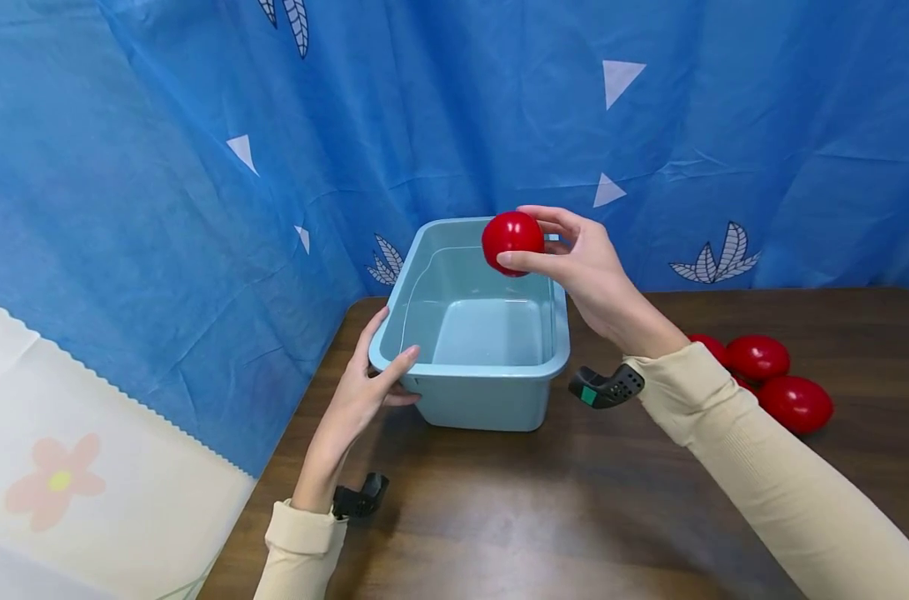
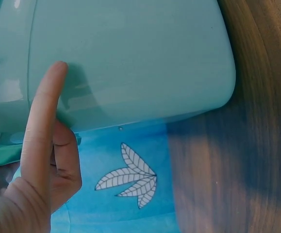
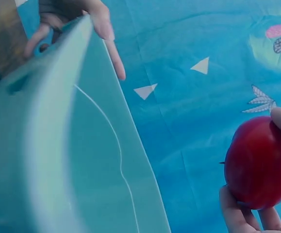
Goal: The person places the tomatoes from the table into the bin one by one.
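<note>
In the head view, the right hand [image 1: 592,267] gripped a red fruit [image 1: 512,237], raised near the far right corner of a light-blue tub [image 1: 484,400]; the left hand [image 1: 357,396] held its near left corner. More red fruits [image 1: 796,405] lay rightward on the counter [image 1: 499,517]. The left wrist view showed one finger straight along the tub's outer wall. In the right wrist view, the fruit hung apart from the tub.

Glossy round red fruit [image 1: 512,239], held aloft near light-blue basin's [image 1: 484,402] far rim; basin open side up.
</note>
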### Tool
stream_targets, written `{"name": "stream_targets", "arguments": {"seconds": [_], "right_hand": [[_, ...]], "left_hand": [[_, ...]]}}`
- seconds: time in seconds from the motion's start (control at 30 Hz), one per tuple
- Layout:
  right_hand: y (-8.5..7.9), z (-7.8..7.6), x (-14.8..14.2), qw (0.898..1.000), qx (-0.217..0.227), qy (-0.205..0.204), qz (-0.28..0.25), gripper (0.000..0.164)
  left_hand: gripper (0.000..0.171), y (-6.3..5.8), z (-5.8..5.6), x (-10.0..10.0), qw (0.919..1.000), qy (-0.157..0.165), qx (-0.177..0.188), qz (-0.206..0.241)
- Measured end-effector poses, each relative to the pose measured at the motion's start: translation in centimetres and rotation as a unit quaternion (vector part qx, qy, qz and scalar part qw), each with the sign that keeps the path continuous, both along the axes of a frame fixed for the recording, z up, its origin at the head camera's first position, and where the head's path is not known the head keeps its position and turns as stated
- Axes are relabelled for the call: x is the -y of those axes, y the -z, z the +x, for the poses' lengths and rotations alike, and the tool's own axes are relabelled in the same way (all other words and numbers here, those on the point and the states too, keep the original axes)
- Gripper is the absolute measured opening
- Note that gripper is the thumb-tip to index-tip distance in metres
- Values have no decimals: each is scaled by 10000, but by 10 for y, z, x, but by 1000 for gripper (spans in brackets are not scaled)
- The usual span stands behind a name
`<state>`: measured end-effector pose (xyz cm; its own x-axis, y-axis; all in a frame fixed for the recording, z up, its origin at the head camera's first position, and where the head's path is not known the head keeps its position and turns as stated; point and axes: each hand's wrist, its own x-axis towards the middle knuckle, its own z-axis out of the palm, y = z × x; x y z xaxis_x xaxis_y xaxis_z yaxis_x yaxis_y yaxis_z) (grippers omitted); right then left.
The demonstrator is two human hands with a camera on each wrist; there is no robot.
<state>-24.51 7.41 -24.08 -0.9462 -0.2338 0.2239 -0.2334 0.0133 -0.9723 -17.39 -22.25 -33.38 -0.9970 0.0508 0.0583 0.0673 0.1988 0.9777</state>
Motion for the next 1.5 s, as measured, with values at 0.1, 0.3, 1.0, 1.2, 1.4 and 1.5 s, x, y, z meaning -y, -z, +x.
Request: {"name": "stream_targets", "arguments": {"seconds": [0.1, 0.3, 1.0, 1.2, 1.4, 1.5], "right_hand": [[-3, -12, 10, 10000, 1, -45, 79, 65], [-8, -29, 27, 9989, 146, -279, 343, 66], [4, -46, 36, 9909, 1117, -559, 500, 66], [7, -46, 39, 9901, 1153, -618, 510, 67], [9, -47, 43, 9899, 1138, -681, 499, 67], [10, -47, 44, 9892, 1199, -718, 446, 66]], "left_hand": [[80, 0, 0, -1, 10000, 17, -15, -27], [79, 0, 0, -3, 10000, 4, -10, -58], [77, 1, -2, -8, 10000, 53, -26, -68], [78, 0, 0, -7, 9999, 46, -19, -97], [78, 1, 1, -4, 9999, -18, -35, -151], [78, 1, 2, -3, 9999, -31, -26, -139]]}}
